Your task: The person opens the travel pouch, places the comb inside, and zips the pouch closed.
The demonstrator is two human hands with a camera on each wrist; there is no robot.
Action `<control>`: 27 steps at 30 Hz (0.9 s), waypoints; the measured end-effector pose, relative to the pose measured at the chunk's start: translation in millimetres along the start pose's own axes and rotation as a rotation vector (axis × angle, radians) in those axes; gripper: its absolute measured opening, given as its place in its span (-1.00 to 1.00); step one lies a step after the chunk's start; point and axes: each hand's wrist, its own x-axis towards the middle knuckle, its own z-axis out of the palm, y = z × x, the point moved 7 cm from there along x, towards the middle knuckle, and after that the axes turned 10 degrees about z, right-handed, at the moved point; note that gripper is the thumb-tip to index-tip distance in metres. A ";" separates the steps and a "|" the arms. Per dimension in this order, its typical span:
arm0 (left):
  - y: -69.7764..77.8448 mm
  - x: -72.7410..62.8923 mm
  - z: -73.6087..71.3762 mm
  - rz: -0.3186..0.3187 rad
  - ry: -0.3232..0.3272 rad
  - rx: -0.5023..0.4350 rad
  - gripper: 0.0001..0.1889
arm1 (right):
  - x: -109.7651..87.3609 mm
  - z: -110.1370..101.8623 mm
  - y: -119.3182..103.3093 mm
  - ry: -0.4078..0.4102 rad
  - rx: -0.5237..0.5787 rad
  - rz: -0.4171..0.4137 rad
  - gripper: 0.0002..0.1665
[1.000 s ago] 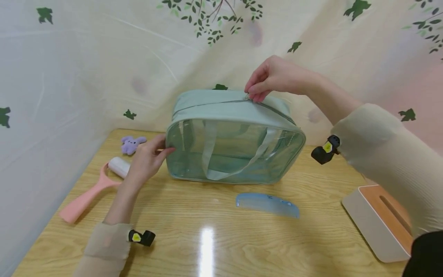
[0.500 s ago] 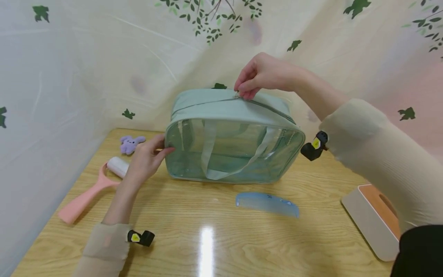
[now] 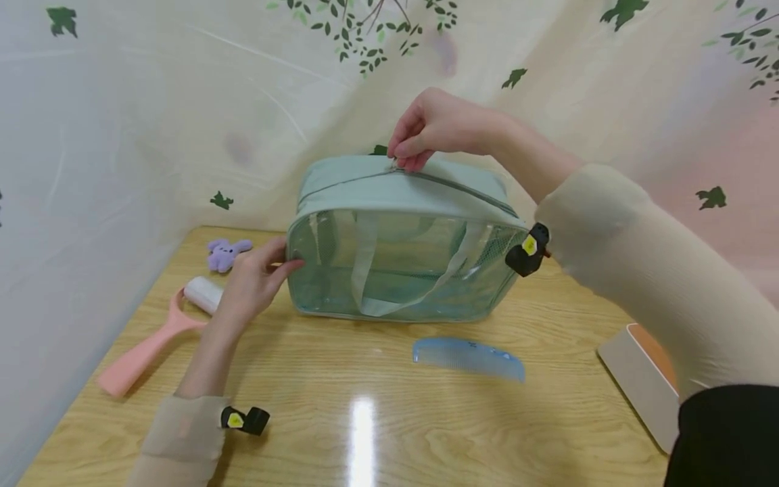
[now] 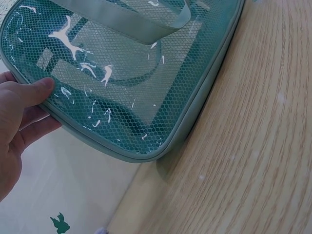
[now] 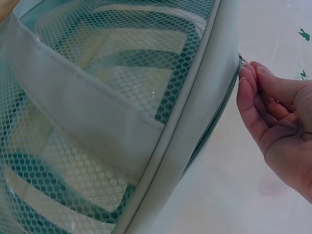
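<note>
A pale green toiletry bag (image 3: 402, 260) with a clear front and a strap handle stands upright on the table. My left hand (image 3: 252, 277) grips its left side, the thumb on the clear front and the fingers behind the edge, as the left wrist view shows on the bag's corner (image 4: 112, 97). At the top, my right hand (image 3: 429, 128) pinches the zipper pull (image 3: 395, 164) between thumb and fingertips. To the right of the pull the zipper is parted; to its left it runs as a thin line. In the right wrist view the pull (image 5: 242, 59) is mostly hidden by the fingers.
A blue comb (image 3: 468, 358) lies in front of the bag. On the left are a pink Y-shaped handle (image 3: 149, 348), a white roll (image 3: 203, 294) and a purple plush toy (image 3: 228, 256). A box (image 3: 639, 379) with an orange-brown top stands at the right, partly behind my sleeve.
My right hand has slid left along the top of the bag with the zipper pull, and the parted stretch behind it has lengthened. The left hand keeps its hold on the side.
</note>
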 end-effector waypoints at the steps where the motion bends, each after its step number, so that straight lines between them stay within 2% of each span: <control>1: -0.5 0.1 -0.1 0.000 0.000 -0.002 -0.74 | 1.3 1.0 -1.8 0.000 0.002 -0.003 -0.75; 13: 0.5 1.7 -3.0 -0.009 -0.011 -0.008 -0.73 | 15.3 14.0 -22.2 -0.006 0.041 -0.064 -0.75; 27: 0.9 1.3 -0.6 -0.013 -0.020 -0.006 -0.75 | 28.0 29.6 -41.3 -0.026 0.026 -0.099 -0.80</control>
